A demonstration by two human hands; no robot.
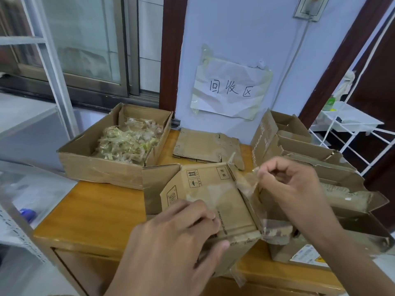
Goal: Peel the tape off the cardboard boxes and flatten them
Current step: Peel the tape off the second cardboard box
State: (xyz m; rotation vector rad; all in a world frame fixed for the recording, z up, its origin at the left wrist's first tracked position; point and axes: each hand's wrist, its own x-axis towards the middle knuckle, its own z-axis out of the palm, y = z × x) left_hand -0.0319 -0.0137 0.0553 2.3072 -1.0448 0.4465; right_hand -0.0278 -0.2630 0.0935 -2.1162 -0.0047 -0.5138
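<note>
Pinning the box (213,201) at the bench's (89,212) front edge, my left hand (177,238) grips it so my right hand (286,184) can pinch and peel the tape (248,182).

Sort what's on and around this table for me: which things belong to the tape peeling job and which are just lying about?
Job:
- small box, gripped by the left hand
- clear tape strip, pinched by the right hand
- open box of peeled tape
- flattened cardboard
- boxes waiting at right

Lying about:
- paper sign on the wall
- white wire rack
- green bottle
</note>
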